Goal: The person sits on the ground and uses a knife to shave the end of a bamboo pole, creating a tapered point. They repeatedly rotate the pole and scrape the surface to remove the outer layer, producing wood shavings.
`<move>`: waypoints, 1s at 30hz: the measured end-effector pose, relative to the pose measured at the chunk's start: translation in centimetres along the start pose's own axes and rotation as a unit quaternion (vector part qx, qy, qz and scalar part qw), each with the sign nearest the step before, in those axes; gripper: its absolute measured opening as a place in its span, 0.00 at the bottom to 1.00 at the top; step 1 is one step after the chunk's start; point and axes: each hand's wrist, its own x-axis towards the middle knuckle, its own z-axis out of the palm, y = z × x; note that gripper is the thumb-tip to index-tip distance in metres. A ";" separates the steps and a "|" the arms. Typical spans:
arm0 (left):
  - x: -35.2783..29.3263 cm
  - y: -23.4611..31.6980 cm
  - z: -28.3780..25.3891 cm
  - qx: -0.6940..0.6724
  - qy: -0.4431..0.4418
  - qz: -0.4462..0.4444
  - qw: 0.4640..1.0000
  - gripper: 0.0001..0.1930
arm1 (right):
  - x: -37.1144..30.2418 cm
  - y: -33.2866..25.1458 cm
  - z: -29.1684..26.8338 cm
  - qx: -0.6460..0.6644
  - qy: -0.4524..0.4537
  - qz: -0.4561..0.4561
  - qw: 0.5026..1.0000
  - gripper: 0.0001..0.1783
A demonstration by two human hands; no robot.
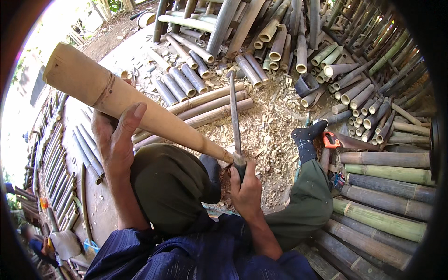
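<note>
My left hand (115, 140) is wrapped round a pale, scraped bamboo tube (158, 115), its thumb lying along the near side. The tube slants from a wide end at upper left down to a narrower end near my right hand (247, 190). That hand is closed on the dark handle of a long-bladed knife (234, 114). The blade points away from me, and its base is close to the tube's narrow end; I cannot tell whether they touch. Beneath the tube is my bent left knee (163, 179) in dark green trousers.
Wood shavings (273, 140) cover the floor ahead. Long bamboo poles (217, 108) lie beyond my knee, with short dark bamboo pieces (182, 81) behind. Cut tubes (366, 95) are heaped at right, near an orange-handled saw (331, 140). Thick bamboo lengths (382, 191) lie beside my right leg.
</note>
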 end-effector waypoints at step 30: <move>-4.3 -14.4 0.2 -0.098 0.031 -0.086 0.991 0.36 | 0.6 6.8 4.3 -0.155 -0.099 0.026 0.983 0.17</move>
